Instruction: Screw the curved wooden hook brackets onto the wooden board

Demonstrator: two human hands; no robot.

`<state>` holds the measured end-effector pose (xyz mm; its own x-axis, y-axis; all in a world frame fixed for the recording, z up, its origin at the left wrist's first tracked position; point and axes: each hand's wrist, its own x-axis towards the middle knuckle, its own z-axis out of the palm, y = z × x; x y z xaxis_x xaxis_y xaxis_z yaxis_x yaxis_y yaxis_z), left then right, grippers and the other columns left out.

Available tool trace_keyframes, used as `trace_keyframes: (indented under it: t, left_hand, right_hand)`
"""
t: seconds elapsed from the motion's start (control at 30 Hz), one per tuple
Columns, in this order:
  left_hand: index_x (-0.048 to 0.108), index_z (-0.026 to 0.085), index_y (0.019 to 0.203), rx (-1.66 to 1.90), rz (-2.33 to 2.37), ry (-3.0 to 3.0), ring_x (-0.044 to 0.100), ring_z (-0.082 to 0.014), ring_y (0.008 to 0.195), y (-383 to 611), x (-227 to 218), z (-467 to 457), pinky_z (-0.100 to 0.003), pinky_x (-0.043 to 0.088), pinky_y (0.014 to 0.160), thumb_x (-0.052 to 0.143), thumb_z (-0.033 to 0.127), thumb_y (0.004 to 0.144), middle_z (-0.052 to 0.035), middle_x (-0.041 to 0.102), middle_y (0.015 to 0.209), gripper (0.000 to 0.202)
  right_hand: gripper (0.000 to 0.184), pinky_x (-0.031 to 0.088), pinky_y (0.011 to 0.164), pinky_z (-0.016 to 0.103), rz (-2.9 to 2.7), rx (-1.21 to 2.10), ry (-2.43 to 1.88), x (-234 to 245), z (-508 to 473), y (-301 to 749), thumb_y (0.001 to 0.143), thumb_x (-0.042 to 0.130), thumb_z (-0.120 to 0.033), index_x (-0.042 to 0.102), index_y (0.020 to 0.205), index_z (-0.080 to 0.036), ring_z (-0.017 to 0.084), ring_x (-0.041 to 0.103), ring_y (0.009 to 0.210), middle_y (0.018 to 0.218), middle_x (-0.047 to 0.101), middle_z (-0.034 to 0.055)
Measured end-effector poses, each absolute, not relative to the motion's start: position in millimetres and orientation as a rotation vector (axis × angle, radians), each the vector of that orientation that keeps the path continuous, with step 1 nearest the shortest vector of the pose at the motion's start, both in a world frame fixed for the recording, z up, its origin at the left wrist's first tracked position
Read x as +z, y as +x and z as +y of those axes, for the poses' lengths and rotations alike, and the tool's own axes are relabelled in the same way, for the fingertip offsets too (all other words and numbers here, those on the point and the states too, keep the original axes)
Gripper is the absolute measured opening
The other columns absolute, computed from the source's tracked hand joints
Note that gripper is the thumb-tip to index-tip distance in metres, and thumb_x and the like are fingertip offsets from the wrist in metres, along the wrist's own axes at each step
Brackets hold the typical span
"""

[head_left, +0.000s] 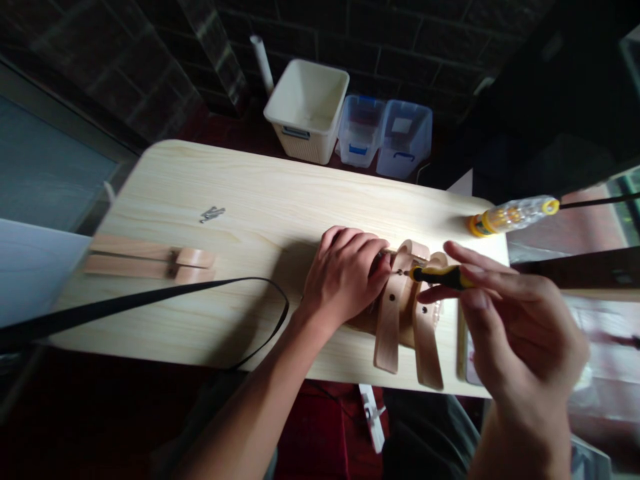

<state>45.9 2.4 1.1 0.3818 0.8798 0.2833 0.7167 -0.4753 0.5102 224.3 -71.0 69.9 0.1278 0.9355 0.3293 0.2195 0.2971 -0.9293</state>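
My left hand (345,273) lies curled over a stack of curved wooden pieces (390,320) near the right end of the light wooden table (240,193), pressing them down with its fingertips at the upper ends. My right hand (505,313) pinches a small yellow and black screwdriver (440,275), whose tip points left at the top of the wooden pieces, close to my left fingertips. Holes show in the nearest wooden strip.
A second wooden assembly (150,263) lies at the table's left. Small metal screws (213,214) sit mid-left. A black strap (150,300) crosses the front. A larger clear-handled screwdriver (515,215) rests at the far right edge. A white bin (307,110) and clear boxes (385,137) stand on the floor behind.
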Motion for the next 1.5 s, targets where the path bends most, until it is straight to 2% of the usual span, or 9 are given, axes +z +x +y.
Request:
trace_keyframes:
  t: [0.23, 0.4, 0.5, 0.7, 0.93, 1.13, 1.2, 1.33, 1.5]
  left_hand:
    - [0.074, 0.022, 0.115, 0.749, 1.418, 2.349, 0.068, -0.0257, 0.118, 46.5, 0.3, 2.5, -0.047, 0.043, 0.112, 0.056, 0.03, 0.106, -0.0023, 0.081, 0.122, 0.022]
    - [0.074, 0.022, 0.116, 0.75, 1.405, 2.335, 0.069, -0.0258, 0.12, 45.8, 1.7, 2.7, -0.047, 0.042, 0.112, 0.055, 0.031, 0.106, -0.0034, 0.081, 0.123, 0.024]
    - [0.074, 0.023, 0.117, 0.756, 1.398, 2.336, 0.069, -0.0254, 0.121, 45.4, 1.3, 2.7, -0.047, 0.042, 0.113, 0.054, 0.033, 0.107, -0.0037, 0.081, 0.124, 0.024]
    - [0.074, 0.022, 0.116, 0.738, 1.405, 2.347, 0.068, -0.0259, 0.12, 45.5, -0.1, 2.8, -0.047, 0.041, 0.113, 0.054, 0.033, 0.107, -0.0032, 0.081, 0.124, 0.024]
    - [0.074, 0.022, 0.116, 0.716, 1.406, 2.352, 0.067, -0.026, 0.121, 45.7, 0.2, 3.2, -0.047, 0.042, 0.112, 0.054, 0.031, 0.107, -0.0032, 0.081, 0.124, 0.023]
    - [0.074, 0.023, 0.117, 0.705, 1.406, 2.332, 0.067, -0.0255, 0.122, 45.2, 2.3, 2.3, -0.046, 0.041, 0.114, 0.053, 0.032, 0.107, -0.0042, 0.081, 0.125, 0.025]
    - [0.074, 0.023, 0.117, 0.708, 1.4, 2.33, 0.067, -0.0253, 0.122, 44.9, 2.5, 2.2, -0.046, 0.04, 0.115, 0.052, 0.032, 0.107, -0.0044, 0.08, 0.126, 0.025]
    - [0.073, 0.023, 0.118, 0.704, 1.399, 2.329, 0.066, -0.0252, 0.122, 44.5, 2.1, 2.4, -0.046, 0.039, 0.116, 0.052, 0.033, 0.108, -0.0043, 0.08, 0.126, 0.026]
    - [0.073, 0.023, 0.117, 0.694, 1.401, 2.336, 0.067, -0.0263, 0.122, 45.0, 1.3, 2.9, -0.047, 0.04, 0.115, 0.052, 0.032, 0.107, -0.0042, 0.08, 0.126, 0.025]
  right_hand:
    - [0.041, 0.074, 0.079, 0.03, -1.365, 0.67, -1.093, 61.6, -65.0, 228.4, 0.091, 0.074, 0.003, 0.081, 0.119, -0.027, 0.019, 0.082, 0.103, 0.121, 0.078, 0.0032]
    - [0.038, 0.074, 0.078, 0.029, -1.361, 0.672, -1.117, 65.7, -65.1, 223.9, 0.094, 0.073, 0.0, 0.081, 0.12, -0.027, 0.023, 0.077, 0.124, 0.126, 0.08, 0.0041]
    - [0.036, 0.074, 0.09, 0.035, -1.383, 0.676, -1.156, 69.8, -68.5, 222.3, 0.097, 0.069, -0.002, 0.081, 0.121, -0.026, 0.026, 0.072, 0.135, 0.134, 0.079, 0.0053]
    - [0.049, 0.072, 0.092, 0.031, -1.429, 0.639, -1.18, 68.1, -70.0, 225.5, 0.092, 0.073, 0.004, 0.079, 0.127, -0.029, 0.02, 0.075, 0.123, 0.129, 0.079, 0.0014]
    - [0.043, 0.069, 0.1, 0.042, -1.387, 0.632, -1.175, 67.0, -66.0, 225.4, 0.09, 0.077, 0.0, 0.079, 0.122, -0.029, 0.024, 0.076, 0.118, 0.123, 0.078, 0.0039]
    - [0.028, 0.074, 0.073, 0.047, -1.298, 0.655, -1.249, 73.0, -71.3, 220.5, 0.095, 0.075, -0.01, 0.081, 0.113, -0.031, 0.034, 0.075, 0.123, 0.124, 0.079, 0.0074]
    - [0.022, 0.074, 0.072, 0.049, -1.289, 0.688, -1.267, 74.5, -72.3, 218.9, 0.096, 0.075, -0.012, 0.08, 0.108, -0.03, 0.037, 0.074, 0.128, 0.128, 0.08, 0.0085]
    - [0.03, 0.075, 0.072, 0.045, -1.311, 0.782, -1.212, 74.8, -72.8, 217.3, 0.098, 0.071, -0.007, 0.078, 0.115, -0.03, 0.036, 0.066, 0.142, 0.133, 0.078, 0.0074]
    - [0.043, 0.074, 0.081, 0.043, -1.416, 0.674, -1.257, 71.9, -71.3, 220.3, 0.094, 0.074, -0.004, 0.078, 0.124, -0.033, 0.029, 0.074, 0.127, 0.132, 0.077, 0.0044]
